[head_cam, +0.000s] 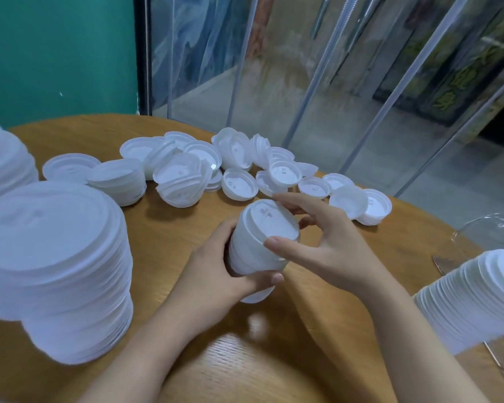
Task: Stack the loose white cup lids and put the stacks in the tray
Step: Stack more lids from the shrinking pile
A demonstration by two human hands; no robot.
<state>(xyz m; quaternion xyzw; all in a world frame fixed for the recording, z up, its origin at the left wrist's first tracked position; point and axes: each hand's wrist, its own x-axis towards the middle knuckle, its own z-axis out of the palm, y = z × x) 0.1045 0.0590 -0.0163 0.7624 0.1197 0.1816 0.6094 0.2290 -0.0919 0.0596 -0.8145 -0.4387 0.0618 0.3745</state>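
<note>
2 hands (216,274) (326,242) grip 1 lid stack (259,248) — perhaps 20 loose lids (239,184) beyond

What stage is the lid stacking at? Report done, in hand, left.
Done: tall lid stacks stand at left and right. In hand: left hand grips a short stack; right hand seats its top lid. Left: loose lids scattered on the wooden table.

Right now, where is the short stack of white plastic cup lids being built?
Centre of the head view, short stack of white plastic cup lids between both hands, above the round wooden table.
</note>
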